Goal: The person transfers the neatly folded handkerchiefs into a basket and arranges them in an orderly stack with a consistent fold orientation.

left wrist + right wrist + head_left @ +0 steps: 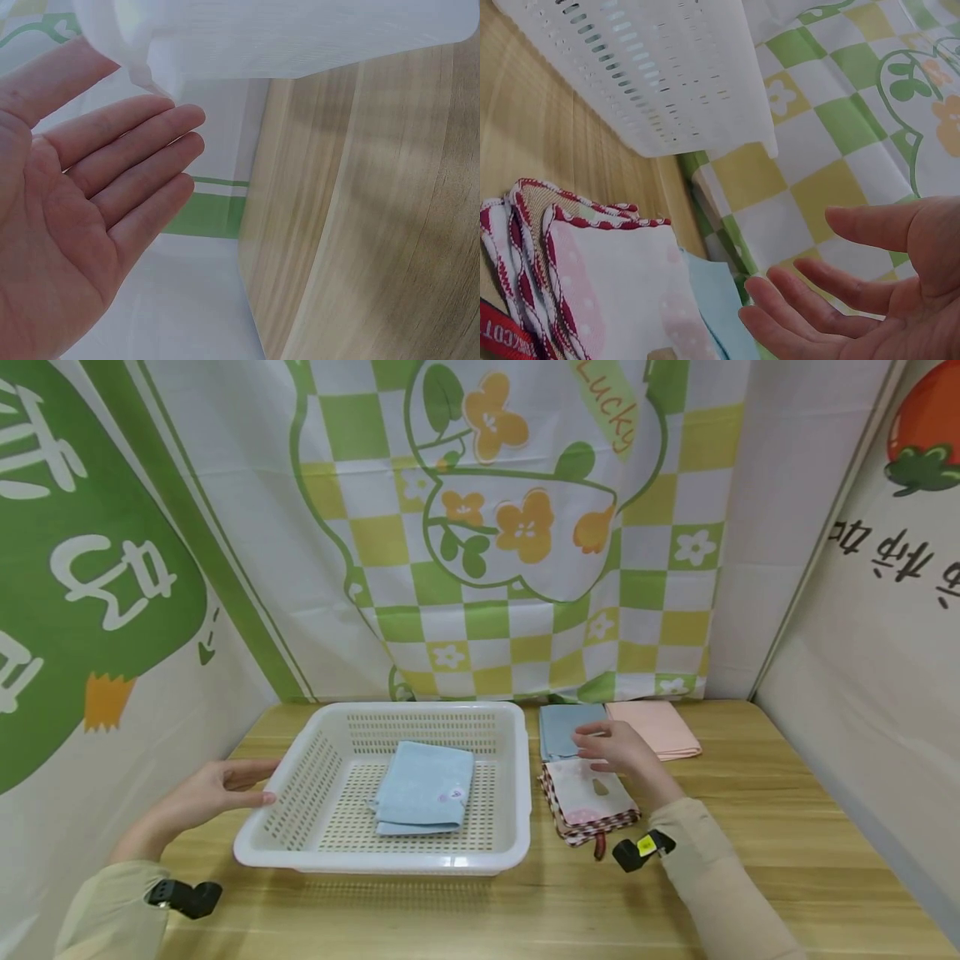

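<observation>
A wood-grain table [570, 914] is filling the lower frame. Left of centre, a white slotted plastic basket [390, 862] is holding a folded light-blue towel [427, 785]. At the basket's left rim, the left hand [195, 795] is touching with fingers extended. Right of centre, the right hand [626, 752] is hovering empty, fingers loosely bent, over a folded patterned cloth [581, 792]; a folded pink cloth [660, 728] and smaller blue cloth [558, 731] are lying behind.

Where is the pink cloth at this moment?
In the head view, the pink cloth lies near the far edge of the table, right of the basket and immediately right of a blue cloth.
</observation>
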`<state>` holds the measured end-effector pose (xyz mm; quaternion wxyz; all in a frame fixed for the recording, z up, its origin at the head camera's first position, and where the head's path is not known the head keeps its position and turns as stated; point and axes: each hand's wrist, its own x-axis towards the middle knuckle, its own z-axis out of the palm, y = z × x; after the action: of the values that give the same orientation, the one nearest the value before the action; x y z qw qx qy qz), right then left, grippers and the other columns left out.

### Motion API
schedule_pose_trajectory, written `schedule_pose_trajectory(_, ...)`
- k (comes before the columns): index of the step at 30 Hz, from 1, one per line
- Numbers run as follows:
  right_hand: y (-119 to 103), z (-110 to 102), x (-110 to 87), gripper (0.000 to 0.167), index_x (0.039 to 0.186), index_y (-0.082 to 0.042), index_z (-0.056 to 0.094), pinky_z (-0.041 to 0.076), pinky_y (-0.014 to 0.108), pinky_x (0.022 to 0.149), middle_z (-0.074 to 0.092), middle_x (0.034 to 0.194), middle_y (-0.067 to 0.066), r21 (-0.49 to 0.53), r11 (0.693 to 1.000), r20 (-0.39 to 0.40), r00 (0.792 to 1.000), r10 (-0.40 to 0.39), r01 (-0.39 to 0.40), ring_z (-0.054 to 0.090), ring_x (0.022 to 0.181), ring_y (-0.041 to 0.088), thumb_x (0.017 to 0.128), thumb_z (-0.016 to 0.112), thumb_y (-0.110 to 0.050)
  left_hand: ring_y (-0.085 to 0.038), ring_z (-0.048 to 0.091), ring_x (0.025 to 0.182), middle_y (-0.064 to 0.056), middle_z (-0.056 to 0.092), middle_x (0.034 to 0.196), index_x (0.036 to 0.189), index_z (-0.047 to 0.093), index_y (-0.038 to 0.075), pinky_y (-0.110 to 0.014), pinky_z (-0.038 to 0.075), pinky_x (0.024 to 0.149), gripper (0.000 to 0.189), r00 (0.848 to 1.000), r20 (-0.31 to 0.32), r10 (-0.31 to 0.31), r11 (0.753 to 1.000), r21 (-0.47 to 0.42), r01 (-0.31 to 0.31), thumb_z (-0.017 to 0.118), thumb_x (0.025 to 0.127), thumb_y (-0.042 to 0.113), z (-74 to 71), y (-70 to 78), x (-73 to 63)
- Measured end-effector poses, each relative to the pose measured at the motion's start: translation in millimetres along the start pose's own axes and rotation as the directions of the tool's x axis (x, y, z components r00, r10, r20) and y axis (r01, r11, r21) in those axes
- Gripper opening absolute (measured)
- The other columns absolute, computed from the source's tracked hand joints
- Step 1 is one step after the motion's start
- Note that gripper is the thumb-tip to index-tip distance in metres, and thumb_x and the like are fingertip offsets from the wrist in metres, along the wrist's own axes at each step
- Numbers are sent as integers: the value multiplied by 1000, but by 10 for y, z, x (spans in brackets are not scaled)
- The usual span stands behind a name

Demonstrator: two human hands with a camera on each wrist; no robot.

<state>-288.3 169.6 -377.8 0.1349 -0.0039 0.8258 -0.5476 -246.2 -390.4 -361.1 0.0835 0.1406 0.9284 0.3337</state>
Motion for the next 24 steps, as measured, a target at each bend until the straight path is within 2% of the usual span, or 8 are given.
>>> schedule_pose_trajectory(8,121,-41,-14,52,136,8,42,47,48,98,46,136,30,-1,1000,-19,1000,-1,1,52,121,41,97,54,-25,-52,41,127,-26,46,140,140,43,-1,-60,45,92,65,1000,-3,6,1000,2,-6,65,90,33,0,-3,0)
schedule_pose_trajectory(20,266,-88,19,49,134,8,44,48,46,97,48,134,31,17,997,-84,993,82,-81,53,121,40,97,54,-22,-51,41,127,-26,46,140,140,43,0,-59,46,93,63,1000,-7,15,1000,-17,-15,65,90,31,5,-10,-6)
schedule_pose_trajectory(24,293,-105,9,49,134,8,44,48,46,97,48,134,32,29,996,-94,991,92,-90,53,121,40,97,53,-22,-49,42,127,-24,47,139,140,44,0,-54,49,92,63,1000,-7,12,1000,-5,-12,66,89,31,5,1,-8)
